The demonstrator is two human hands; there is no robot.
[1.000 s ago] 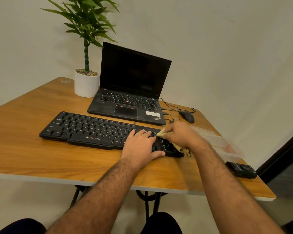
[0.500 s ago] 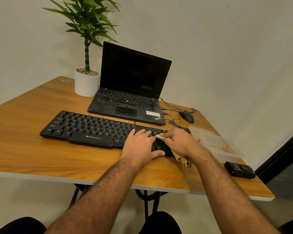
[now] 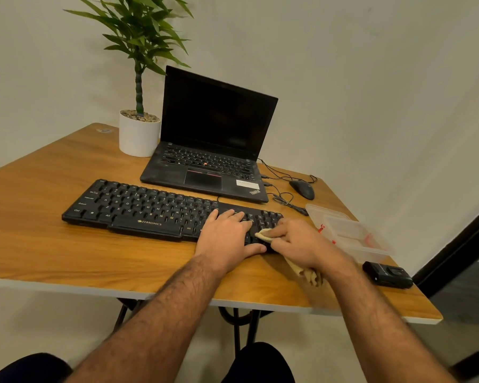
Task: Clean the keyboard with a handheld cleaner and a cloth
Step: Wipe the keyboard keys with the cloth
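- The right end of the keyboard (image 3: 150,210) lay hidden beneath the left hand (image 3: 227,241) and right hand (image 3: 299,244).
- Most of the cloth (image 3: 264,234) was concealed by the right hand.
- The plant (image 3: 138,37) was cropped by the top edge.

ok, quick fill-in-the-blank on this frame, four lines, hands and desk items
1. The right hand holds a ____ against the keyboard.
2. The left hand lies flat on the ____.
3. The plant pot stands left of the ____.
4. The mouse sits behind the clear ____.

Missing: cloth; keyboard; laptop; tub
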